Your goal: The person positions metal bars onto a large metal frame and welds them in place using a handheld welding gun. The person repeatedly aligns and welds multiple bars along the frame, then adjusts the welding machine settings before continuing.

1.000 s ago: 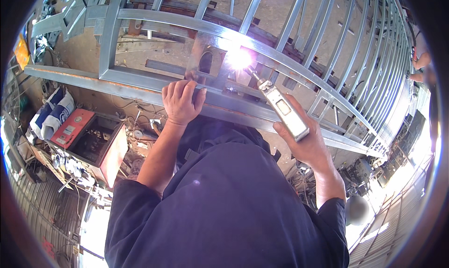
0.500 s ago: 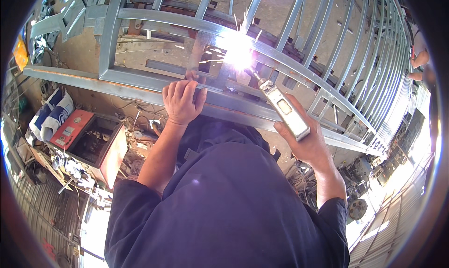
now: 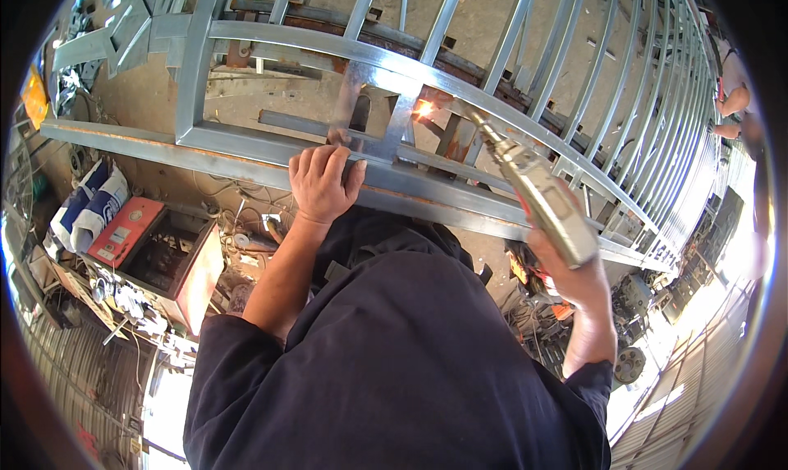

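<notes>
My right hand (image 3: 572, 266) is wrapped around the rear of a metallic handheld welding gun (image 3: 546, 195). The gun's nozzle points up and left toward a curved rail of the steel frame (image 3: 304, 33). Left of the nozzle, an orange-white hot spot (image 3: 423, 109) glows beside a short upright piece joining the rails. My left hand (image 3: 326, 183) lies on the straight near rail (image 3: 246, 140), its fingers curled over the top. The underside of that grip is hidden.
Long parallel bars (image 3: 513, 39) of the frame run off to the far right. Lower left stands a red-topped machine box (image 3: 131, 232) beside blue-and-white bags (image 3: 92, 203). Cables and tools clutter the floor near it. Another person's hand (image 3: 733, 102) shows at the far right edge.
The bright arc and flying sparks have died down to a small glow. My right hand has drawn the welding gun right and slightly down. My left hand has stayed in place.
</notes>
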`<state>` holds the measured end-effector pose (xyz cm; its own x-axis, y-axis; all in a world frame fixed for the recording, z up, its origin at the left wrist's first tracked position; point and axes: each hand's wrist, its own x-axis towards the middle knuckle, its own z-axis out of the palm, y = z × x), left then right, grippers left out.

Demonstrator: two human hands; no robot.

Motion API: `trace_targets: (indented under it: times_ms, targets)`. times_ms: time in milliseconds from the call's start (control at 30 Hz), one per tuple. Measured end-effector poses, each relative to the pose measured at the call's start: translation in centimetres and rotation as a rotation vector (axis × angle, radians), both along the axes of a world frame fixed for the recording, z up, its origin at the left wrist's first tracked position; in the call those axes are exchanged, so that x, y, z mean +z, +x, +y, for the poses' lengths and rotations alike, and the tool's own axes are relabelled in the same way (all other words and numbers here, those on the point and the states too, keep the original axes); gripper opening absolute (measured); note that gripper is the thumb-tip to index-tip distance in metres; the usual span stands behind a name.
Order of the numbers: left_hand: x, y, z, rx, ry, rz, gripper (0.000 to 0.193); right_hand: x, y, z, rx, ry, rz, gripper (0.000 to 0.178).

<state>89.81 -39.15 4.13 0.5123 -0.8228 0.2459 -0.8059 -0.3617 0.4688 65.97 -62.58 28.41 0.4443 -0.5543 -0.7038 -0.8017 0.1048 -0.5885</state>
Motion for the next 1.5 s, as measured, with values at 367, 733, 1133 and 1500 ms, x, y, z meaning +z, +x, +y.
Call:
trace_targets:
  times_ms: [367,733,1133,1500]
  targets:
    - [1.7,3.8,1.4,0.103,0.033,0.133,0.029,15.9,10.0,-6.6,-0.255,-0.356,-0.087,0.078]
    - [0.8,6.8,1.6,0.228,0.118,0.111,0.028,2.9,26.5,-14.9,0.140,0.203,-0.009,0.063]
    - [0.8,6.6,1.5,0.254,0.202,0.113,0.035,-9.7,30.2,-14.8,0.248,0.471,-0.005,0.070]
    - [1.2,6.9,0.9,0.254,0.267,0.074,0.037,-12.4,29.7,-15.2,0.247,0.554,-0.065,0.072]
